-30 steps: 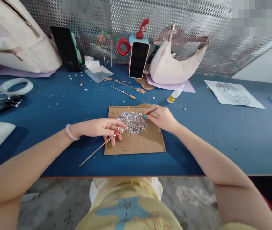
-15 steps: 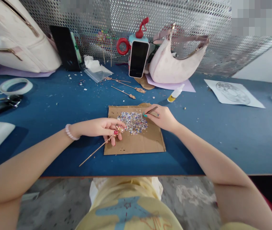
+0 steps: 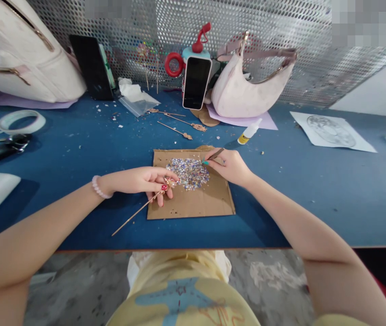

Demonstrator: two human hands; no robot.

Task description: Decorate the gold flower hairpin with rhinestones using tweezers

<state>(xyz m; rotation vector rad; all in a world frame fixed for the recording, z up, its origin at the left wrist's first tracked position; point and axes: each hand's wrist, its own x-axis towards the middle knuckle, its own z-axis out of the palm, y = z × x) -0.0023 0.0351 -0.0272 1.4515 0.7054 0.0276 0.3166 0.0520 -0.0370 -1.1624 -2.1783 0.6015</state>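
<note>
Blue table [image 3: 77, 149] across the whole view, and the cardboard sheet [image 3: 196, 206] lies flat near its front edge. The left hand [image 3: 138, 180] rests at the sheet's left edge, thumb and fingers pinching the ornate head of a gold hair stick [image 3: 135, 216] whose shaft trails off onto the table. On the cardboard sits the glittering rhinestone pile [image 3: 188, 172]. The right hand [image 3: 233, 166] pinches a thin tool [image 3: 215, 155], tip at the pile's upper right edge.

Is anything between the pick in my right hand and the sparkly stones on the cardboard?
Nothing visible. The thin brown pick in the right hand points at the upper right edge of the heap of small iridescent stones on the brown cardboard sheet.
</note>
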